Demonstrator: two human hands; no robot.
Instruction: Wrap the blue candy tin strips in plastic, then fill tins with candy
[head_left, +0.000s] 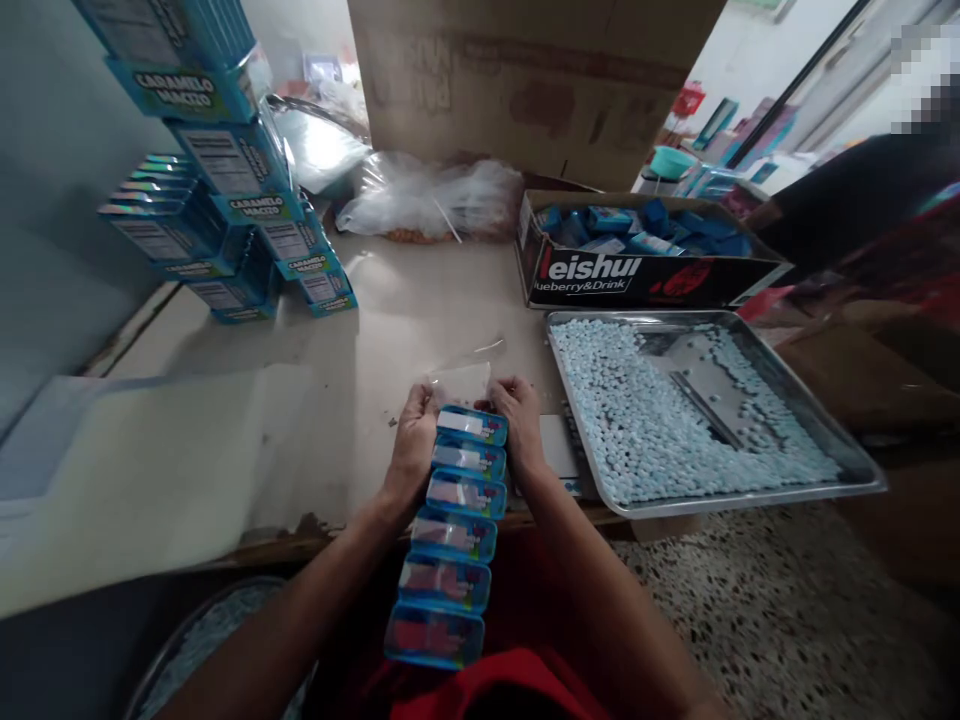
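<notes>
Worn beige table (390,330), edge chipped, against a grey wall: left hand (411,440) and right hand (520,425) each grip a side of a row of blue packs (457,520) running from the table edge to the lap, with a clear bag (459,382) at its far end. On the table: stacked blue boxes (225,190) far left, metal tray (855,455) of pale blue pellets (645,430) right, black carton (645,280) of blue packets behind it, plastic bags (427,200), a large cardboard box (525,80) at the back. Speckled floor (787,620) below right.
</notes>
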